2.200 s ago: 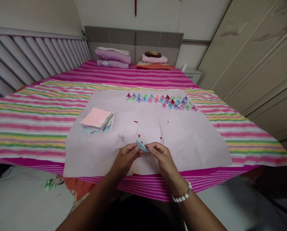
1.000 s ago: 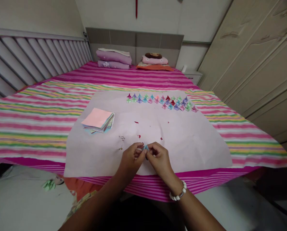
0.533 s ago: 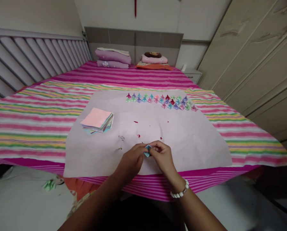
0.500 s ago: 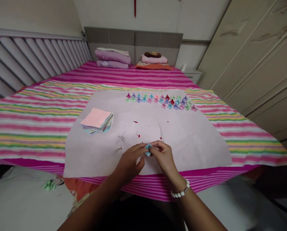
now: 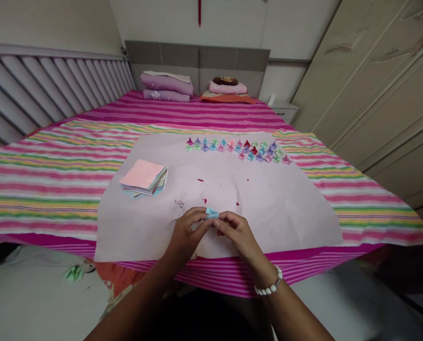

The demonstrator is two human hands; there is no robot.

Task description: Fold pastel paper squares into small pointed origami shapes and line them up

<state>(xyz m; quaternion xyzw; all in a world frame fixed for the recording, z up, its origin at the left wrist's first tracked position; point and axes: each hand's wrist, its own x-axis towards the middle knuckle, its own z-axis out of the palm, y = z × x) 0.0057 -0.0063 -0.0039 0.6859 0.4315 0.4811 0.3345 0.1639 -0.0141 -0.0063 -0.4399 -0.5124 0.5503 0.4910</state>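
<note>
Roughly crosswise, the blue paper [image 5: 212, 214].

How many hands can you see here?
2: the left hand, at the left side of the blue paper, and the right hand, at its right end. No other hand shows.

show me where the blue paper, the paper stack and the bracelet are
blue paper [image 5: 212, 214]: head view, on the middle of its folded face
paper stack [image 5: 143, 174]: head view, on the pink top sheet
bracelet [image 5: 271, 289]: head view, on its white beads
</note>
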